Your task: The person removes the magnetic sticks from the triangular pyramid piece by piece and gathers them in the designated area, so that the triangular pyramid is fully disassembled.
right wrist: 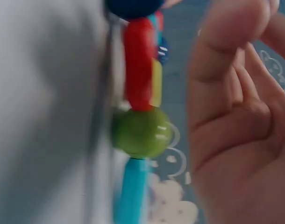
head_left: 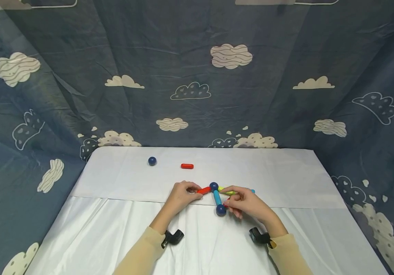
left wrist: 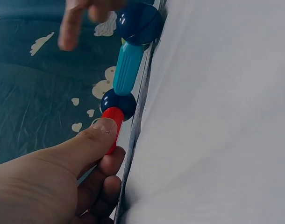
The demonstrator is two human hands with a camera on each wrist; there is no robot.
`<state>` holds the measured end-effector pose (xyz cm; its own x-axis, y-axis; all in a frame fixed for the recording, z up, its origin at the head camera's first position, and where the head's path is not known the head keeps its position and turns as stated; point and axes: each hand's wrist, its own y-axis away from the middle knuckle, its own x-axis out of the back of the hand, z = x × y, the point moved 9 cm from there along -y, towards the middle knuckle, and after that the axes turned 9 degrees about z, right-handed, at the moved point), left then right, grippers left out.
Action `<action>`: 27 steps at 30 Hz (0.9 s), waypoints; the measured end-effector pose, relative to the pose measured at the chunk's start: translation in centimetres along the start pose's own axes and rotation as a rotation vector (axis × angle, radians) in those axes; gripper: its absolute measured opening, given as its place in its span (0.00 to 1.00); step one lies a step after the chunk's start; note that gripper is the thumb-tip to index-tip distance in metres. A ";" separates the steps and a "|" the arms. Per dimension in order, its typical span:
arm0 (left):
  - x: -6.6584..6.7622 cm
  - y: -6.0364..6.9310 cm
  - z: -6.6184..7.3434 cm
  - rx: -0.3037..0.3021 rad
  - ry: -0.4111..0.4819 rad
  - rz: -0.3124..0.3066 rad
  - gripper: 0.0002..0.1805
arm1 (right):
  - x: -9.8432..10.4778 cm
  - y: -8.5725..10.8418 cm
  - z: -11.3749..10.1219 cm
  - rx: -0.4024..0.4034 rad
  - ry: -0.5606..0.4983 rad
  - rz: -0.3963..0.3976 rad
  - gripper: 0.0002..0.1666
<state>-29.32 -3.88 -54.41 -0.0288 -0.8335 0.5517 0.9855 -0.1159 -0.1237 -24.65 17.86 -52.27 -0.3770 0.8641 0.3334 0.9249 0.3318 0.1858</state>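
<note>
My left hand pinches a red rod between thumb and fingers. That rod meets a dark blue ball of a joined magnetic rod-and-ball figure. A light blue rod links this ball to a second dark blue ball nearer the front. A yellow-green rod runs rightward from the first ball. In the right wrist view, another red rod joins a green ball, with a light blue rod beyond it. My right hand is beside the figure, its thumb apart from the red rod.
A loose dark blue ball and a loose red rod lie farther back on the white-covered table. A dark cloud-patterned curtain hangs behind and along both sides.
</note>
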 end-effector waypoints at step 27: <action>0.2 0.3 -0.5 0.039 0.082 -0.010 0.08 | -0.2 -4.1 0.2 0.058 0.423 0.316 0.16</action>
<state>-29.09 -4.36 -54.73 -0.0509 -0.8741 0.4831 0.9908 -0.1048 -0.0852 -28.34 16.40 -53.24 -0.0554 0.7009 0.7111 0.9934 0.1105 -0.0316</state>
